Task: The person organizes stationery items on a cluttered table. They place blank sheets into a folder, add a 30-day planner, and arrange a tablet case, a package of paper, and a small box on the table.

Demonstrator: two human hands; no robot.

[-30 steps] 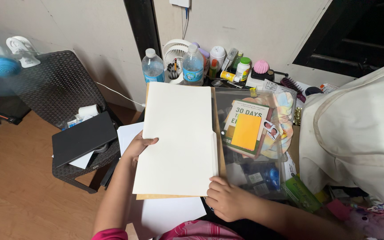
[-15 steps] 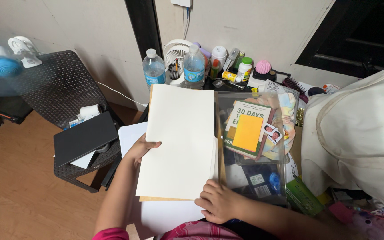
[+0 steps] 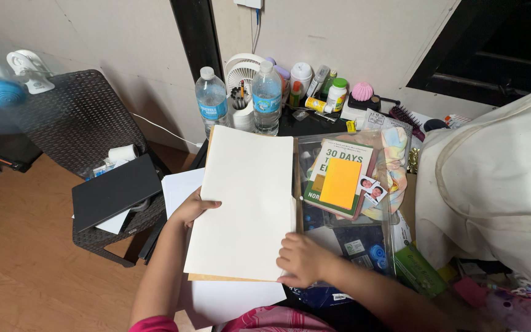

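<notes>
Head view: left hand [image 3: 193,208] and right hand [image 3: 299,258] clamped on cream paper folder [image 3: 244,200]; smooth, flat, rectangular. Clear plastic pouch [image 3: 351,209] just beside; two water bottles [image 3: 267,98] behind.

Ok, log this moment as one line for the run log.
left hand: grips folder's left edge | right hand: on folder's lower right corner | cream folder: flat, closed | clear pouch: beside it, right
</notes>
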